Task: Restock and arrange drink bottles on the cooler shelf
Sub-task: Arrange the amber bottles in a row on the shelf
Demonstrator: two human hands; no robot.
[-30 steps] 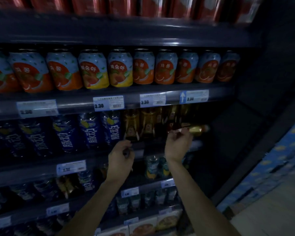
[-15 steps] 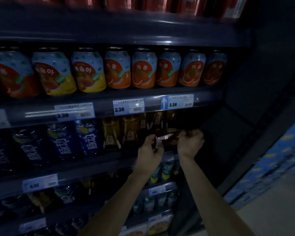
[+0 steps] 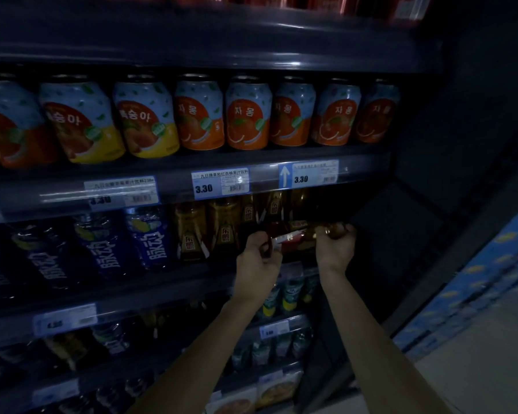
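Observation:
A dim cooler holds rows of drinks. On the second shelf (image 3: 192, 276) stand amber bottles with gold labels (image 3: 225, 228), and dark blue bottles (image 3: 150, 237) to their left. A brown bottle with a red and white label (image 3: 292, 239) lies on its side at the right end of that shelf. My left hand (image 3: 259, 258) grips its base end and my right hand (image 3: 335, 248) grips its neck end. Both hands are at the shelf's front edge.
Fruit-drink cans (image 3: 245, 115) fill the shelf above, with price tags (image 3: 220, 183) on its rail. Lower shelves hold small bottles (image 3: 287, 294) and boxed goods (image 3: 251, 395). The cooler's dark side wall (image 3: 401, 234) is right of my hands. Blue cartons (image 3: 476, 288) are stacked at far right.
My view has swung right. The left hand moved right and took hold of the sideways bottle, which the right hand held alone a second ago. The bottle now sits lower among the amber bottles.

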